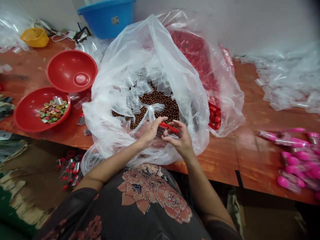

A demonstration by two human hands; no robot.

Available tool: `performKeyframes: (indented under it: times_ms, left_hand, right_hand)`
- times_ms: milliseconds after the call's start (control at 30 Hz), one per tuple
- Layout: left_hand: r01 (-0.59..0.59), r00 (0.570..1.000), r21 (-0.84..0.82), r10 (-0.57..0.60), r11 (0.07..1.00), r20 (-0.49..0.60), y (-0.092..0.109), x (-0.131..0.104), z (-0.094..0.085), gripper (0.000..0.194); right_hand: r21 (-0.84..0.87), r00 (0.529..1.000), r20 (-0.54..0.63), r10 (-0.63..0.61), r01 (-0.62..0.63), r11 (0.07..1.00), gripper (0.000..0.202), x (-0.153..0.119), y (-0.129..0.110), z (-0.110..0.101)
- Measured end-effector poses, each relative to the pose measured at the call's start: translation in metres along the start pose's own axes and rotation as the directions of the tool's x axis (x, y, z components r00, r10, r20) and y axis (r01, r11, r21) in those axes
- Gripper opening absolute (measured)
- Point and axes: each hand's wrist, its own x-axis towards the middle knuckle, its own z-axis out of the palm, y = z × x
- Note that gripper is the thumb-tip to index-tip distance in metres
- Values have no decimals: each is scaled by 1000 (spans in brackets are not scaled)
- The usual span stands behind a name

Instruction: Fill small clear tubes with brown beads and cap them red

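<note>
A plain pale grey wall [240, 23] rises behind a long reddish-brown counter [222, 156], which meets its foot. A thin seam crosses the counter top, ending near a short black strip [239, 178] at the front edge. Light leaves a soft sheen on the surface. Below, at left, lies torn brown cardboard [31, 200], beside a dark green patch [10, 215].

No txt, brand or no. legible anywhere in view. Only clear label: small pale sticker [115, 20] w/ darker marks, approx. mid-side of the blue tub [100, 20] at back by the wall; too sm. & blurry to read. Wrapped sweets [53, 112] in the front red bowl [25, 121], L side, have multicol. wrappers; any lettering on them too tiny to make out.
</note>
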Motion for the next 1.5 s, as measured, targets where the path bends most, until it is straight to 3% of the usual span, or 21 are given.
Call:
performKeyframes:
  times_ms: [67, 133, 200, 300, 433, 633, 767, 867, 1000, 1133, 1267, 1400, 1500]
  left_hand:
    - [40, 999, 5, -40, 999, 10, 5, -3, -1, 62]
    - [82, 996, 35, -83, 996, 22, 6, -3, -1, 65]
    - [97, 994, 59, -100, 993, 39, 3, -2, 0, 71]
    - [64, 996, 61, -68, 996, 65, 1, -1, 0, 79]
    - [84, 996, 98, -87, 992, 19, 5, 0, -1, 77]
    - [45, 992, 72, -36, 996, -120, 7, -1, -1, 53]
    - [-22, 991, 27, 25, 999, -130, 4, -7, -3, 50]
    - [-68, 989, 27, 71, 997, -126, 1, -15, -9, 51]
    - [-50, 984, -23, 45, 998, -175, 1, -21, -18, 53]
    - [-18, 981, -60, 6, 998, -195, 6, -24, -28, 71]
    - [-50, 978, 121, 73, 991, -198, 3, -29, -35, 74]
    - [-167, 949, 330, 242, 929, -201, -4, -41, -38, 71]
    - [-245, 914, 389, 346, 888, -212, 8, -60, -52, 69]
  right_hand:
    - [175, 970, -153, 188, -160, 971, 31, -2, 0, -1]
    - [239, 935, -227, 272, -217, 946, 21, -2, -2, 0]
    - [165, 957, -209, 200, -167, 972, 20, 0, -7, 1]
    - [-104, 998, -8, -65, 64, 993, 39, 3, -14, 2]
    - [-352, 938, 226, -261, 329, 876, 75, 6, -18, 3]
    - [-419, 888, 274, -370, 456, 785, 76, 14, -19, 13]
    - [-398, 846, 234, -478, 532, 747, 78, 16, -19, 22]
    - [-378, 840, 217, -498, 543, 750, 80, 13, -18, 30]
    - [-345, 868, 269, -418, 492, 799, 78, 11, -20, 39]
    - [-348, 855, 345, -387, 500, 793, 76, 17, -26, 44]
    - [-417, 832, 404, -381, 538, 733, 69, 24, -27, 46]
    - [-476, 777, 437, -453, 627, 616, 66, 21, -32, 57]
    - [-451, 742, 486, -461, 665, 595, 70, 18, -45, 63]
